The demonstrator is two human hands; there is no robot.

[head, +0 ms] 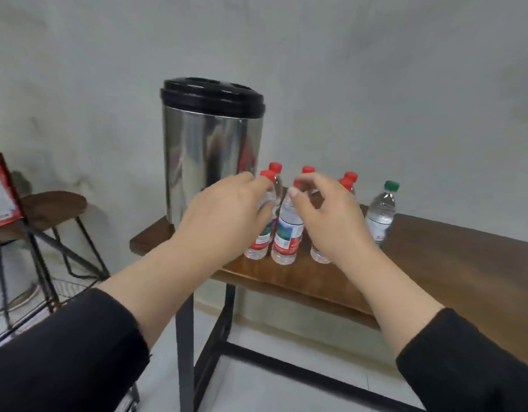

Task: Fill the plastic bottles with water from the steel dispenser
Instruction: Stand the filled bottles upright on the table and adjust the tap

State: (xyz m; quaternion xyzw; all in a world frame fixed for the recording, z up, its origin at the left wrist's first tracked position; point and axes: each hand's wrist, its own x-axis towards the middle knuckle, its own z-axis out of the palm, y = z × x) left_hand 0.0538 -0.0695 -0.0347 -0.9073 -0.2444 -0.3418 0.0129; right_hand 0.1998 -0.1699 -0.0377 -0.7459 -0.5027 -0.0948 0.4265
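Both hands reach forward over a cluster of bottles, bare wrists showing past black sleeves [63,349]. The left hand [224,212] has its fingers curled at the neck of a red-capped bottle [261,233], just below its cap [267,174] — the fingertips appear to touch the plastic, though whether they truly grip it cannot be told through the blur. The right hand [328,215] hovers with thumb and fingers bent in a loose, half-open claw above the front bottle [288,233]; whether it touches that bottle cannot be told either.

Around these stand more red-capped bottles, partly hidden behind the hands: caps show at the back [275,167], in the middle [308,170] and to the right [350,176]. All have red and white labels. Apart from the group, further right, stands a green-capped bottle [381,212] with clear contents.

The bottles sit on a dark wooden table [453,263] with a black metal frame. At its left end, just behind the left hand, stands the dispenser [209,156] — a tall steel cylinder with a black lid [212,96]. To the far left is a round stool [54,203], and a red-framed sign [1,194] at the edge. Grey wall behind, pale tiled floor below.
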